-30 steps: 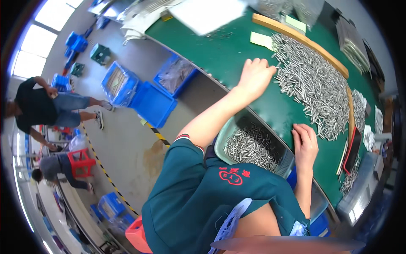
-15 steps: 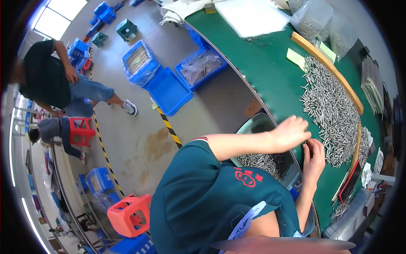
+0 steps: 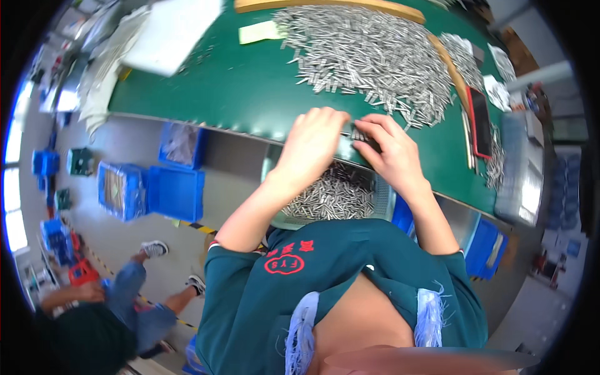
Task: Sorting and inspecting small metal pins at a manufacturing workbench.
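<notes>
On the green table lies a broad heap of small silvery metal pins. My right hand is at the table's near edge, its thumb and fingers closed around a few of these pins. Close beside it, my left hand has its fingers curled in; what they hold, if anything, is hidden. Below the edge, between my forearms, a pale green basket contains many more pins.
Curved wooden strips border the heap. A yellow-green paper slip lies left of it. A red-edged phone and a clear plastic box are at the right. Blue crates and another person are on the left.
The view has swung round, so the table now spans the top and the basket shows between my arms. My hands remain close together at the table edge.
</notes>
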The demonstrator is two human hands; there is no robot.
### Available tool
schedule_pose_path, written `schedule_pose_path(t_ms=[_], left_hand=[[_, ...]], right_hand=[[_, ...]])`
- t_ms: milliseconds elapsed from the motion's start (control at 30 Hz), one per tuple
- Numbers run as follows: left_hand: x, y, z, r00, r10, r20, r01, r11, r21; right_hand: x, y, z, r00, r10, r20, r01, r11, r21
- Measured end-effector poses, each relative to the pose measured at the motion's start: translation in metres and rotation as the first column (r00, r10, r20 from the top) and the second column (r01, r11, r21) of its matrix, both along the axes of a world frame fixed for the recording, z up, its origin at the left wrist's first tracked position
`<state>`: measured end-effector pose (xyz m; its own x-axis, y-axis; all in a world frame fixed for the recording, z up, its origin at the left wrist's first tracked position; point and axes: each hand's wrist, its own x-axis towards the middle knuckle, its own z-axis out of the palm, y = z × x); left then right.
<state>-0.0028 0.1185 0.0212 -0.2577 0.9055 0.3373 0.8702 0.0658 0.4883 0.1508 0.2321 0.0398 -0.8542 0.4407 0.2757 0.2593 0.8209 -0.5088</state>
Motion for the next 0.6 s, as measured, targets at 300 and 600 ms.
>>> schedule_pose_path(t_ms=[300,600], left_hand=[[0.003,-0.009,0.007,0.997,-0.079,0.019,0.079,0.997,-0.010],[0.011,-0.018,0.016,1.000,0.001,-0.009,-0.002,0.993,-0.119]], right_hand=[[0.007,-0.003,-0.004,0.998,0.053,0.019,-0.053,0.998,-0.029],[0.008,0.004,-0.001,0.997,0.066,0.032,-0.062,0.991,-0.117]])
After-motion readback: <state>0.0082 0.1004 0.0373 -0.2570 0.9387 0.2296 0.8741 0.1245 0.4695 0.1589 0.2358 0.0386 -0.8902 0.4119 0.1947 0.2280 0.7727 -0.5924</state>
